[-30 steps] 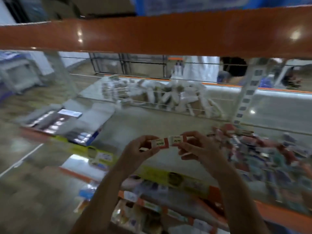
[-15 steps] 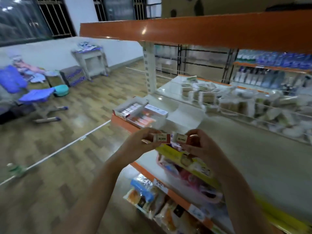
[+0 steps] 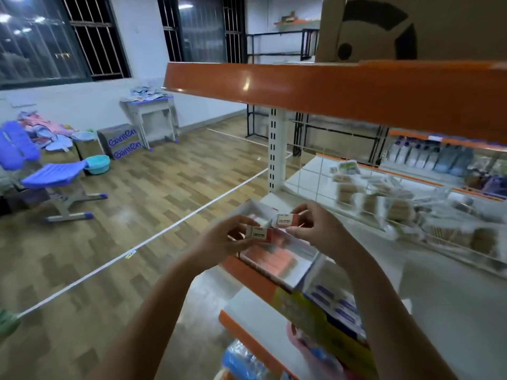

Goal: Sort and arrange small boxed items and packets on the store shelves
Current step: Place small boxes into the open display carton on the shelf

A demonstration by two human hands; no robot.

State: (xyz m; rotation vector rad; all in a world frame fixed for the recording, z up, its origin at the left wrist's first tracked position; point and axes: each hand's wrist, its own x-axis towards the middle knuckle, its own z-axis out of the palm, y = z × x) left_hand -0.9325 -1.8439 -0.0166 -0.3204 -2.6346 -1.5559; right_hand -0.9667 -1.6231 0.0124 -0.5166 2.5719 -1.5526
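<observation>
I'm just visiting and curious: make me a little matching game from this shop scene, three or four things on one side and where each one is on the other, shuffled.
Things
1. small white and red box
2. second small white and red box
3. open white display tray of pink boxes
4. teal plastic basin

Places
A. on the wooden floor by the wall
B. pinched in the right hand
C. at the end of the white shelf, below the hands
D. pinched in the left hand

Pairs: 1-D, 2-B, 3-C, 4-A
</observation>
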